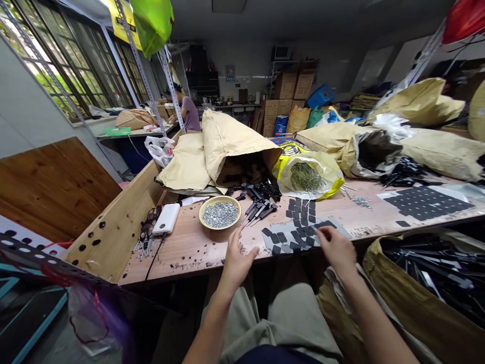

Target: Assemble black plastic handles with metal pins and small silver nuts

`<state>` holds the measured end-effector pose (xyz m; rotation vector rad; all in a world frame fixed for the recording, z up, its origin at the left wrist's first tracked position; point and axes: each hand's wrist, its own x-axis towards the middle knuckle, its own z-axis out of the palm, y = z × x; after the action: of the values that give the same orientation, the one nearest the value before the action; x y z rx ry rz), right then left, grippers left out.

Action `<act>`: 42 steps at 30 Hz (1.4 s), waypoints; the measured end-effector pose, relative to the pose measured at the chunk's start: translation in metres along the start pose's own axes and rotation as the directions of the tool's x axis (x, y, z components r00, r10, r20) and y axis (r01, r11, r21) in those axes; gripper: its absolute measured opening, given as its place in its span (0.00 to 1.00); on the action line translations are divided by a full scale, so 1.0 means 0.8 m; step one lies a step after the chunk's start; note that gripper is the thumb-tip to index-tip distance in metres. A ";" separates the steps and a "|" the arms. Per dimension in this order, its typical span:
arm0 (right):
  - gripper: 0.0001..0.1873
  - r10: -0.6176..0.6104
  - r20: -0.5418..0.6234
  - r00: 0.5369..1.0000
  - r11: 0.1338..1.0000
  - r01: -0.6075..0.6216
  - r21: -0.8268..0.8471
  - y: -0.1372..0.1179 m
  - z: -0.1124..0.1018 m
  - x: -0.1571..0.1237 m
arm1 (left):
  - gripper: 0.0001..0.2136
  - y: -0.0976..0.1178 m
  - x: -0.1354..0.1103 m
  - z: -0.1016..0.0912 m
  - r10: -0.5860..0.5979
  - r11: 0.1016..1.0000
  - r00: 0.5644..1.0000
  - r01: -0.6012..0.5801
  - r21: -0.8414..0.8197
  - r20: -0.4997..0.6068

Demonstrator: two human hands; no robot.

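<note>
My left hand [238, 257] is over the table's front edge, thumb and fingers apart, nothing visible in it. Its fingertips come close to the metal shafts of several black-handled pieces [261, 208], which lie side by side. Just behind it stands a yellowish bowl [220, 227] filled with small silvery metal parts [220, 214]. My right hand [339, 250] has its thumb and fingers pinched together over a pale backing sheet [270, 242] bearing black square pads [297, 235]. Whatever lies between those fingertips is hidden. More black pads [301, 208] lie in rows behind the sheet.
Large paper sacks [237, 141] and a yellow-white bag [310, 177] of thin metal rods line the back. A white power bank [166, 219] and loose screws lie left. Another pad sheet [428, 203] lies right; a sack of black parts [435, 268] stands below. A person [190, 114] sits farther back.
</note>
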<state>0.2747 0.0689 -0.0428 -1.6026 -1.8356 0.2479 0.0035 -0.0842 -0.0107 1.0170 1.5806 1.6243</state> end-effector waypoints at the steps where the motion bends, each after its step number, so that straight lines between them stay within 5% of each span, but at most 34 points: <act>1: 0.17 0.066 -0.060 0.996 0.990 -0.073 -0.118 0.023 -0.001 0.018 | 0.32 -0.003 0.004 -0.005 0.007 0.999 1.000 -0.006 0.045 -0.017; 4: 0.18 0.019 0.026 0.999 0.979 -0.013 -0.202 0.070 0.000 0.051 | 0.27 0.000 0.014 -0.018 0.029 0.991 0.998 -0.021 0.130 -0.056; 7: 0.20 -0.190 0.281 0.941 0.981 0.189 0.029 0.086 0.005 0.060 | 0.22 0.012 0.027 -0.032 0.105 0.957 0.985 -0.062 0.282 -0.138; 11: 0.22 -0.016 0.024 1.000 0.997 0.017 -0.074 0.088 0.008 0.062 | 0.17 0.029 0.053 -0.051 0.238 0.812 0.949 -0.077 0.578 -0.208; 12: 0.22 -0.008 0.011 1.000 0.997 0.009 -0.082 0.087 0.009 0.062 | 0.16 0.032 0.061 -0.056 0.257 0.760 0.942 -0.060 0.647 -0.215; 15: 0.22 -0.175 0.235 0.956 0.984 0.161 0.079 0.081 0.010 0.064 | 0.15 0.036 0.086 -0.069 0.256 0.564 0.943 0.032 0.825 -0.212; 19: 0.26 -0.039 0.130 0.991 0.995 0.027 0.093 0.070 0.008 0.063 | 0.14 0.034 0.117 -0.075 0.147 0.380 0.974 0.104 0.919 -0.171; 24: 0.23 -0.112 0.323 0.940 0.963 0.023 0.267 0.056 0.010 0.042 | 0.06 0.029 0.150 -0.069 0.006 0.303 0.991 0.127 0.945 -0.135; 31: 0.31 0.162 0.363 0.918 0.823 -0.328 0.463 0.055 -0.009 0.004 | 0.10 0.028 0.162 -0.060 -0.046 0.235 0.984 0.176 0.956 -0.170; 42: 0.22 0.294 0.035 0.955 0.931 -0.295 0.214 0.139 -0.058 -0.024 | 0.09 0.028 0.161 -0.063 -0.050 0.248 0.979 0.202 0.947 -0.195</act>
<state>0.3920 0.0631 -0.0766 -1.7151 -1.5039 0.5658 -0.1023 0.0006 0.0242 1.2781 2.7784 0.3689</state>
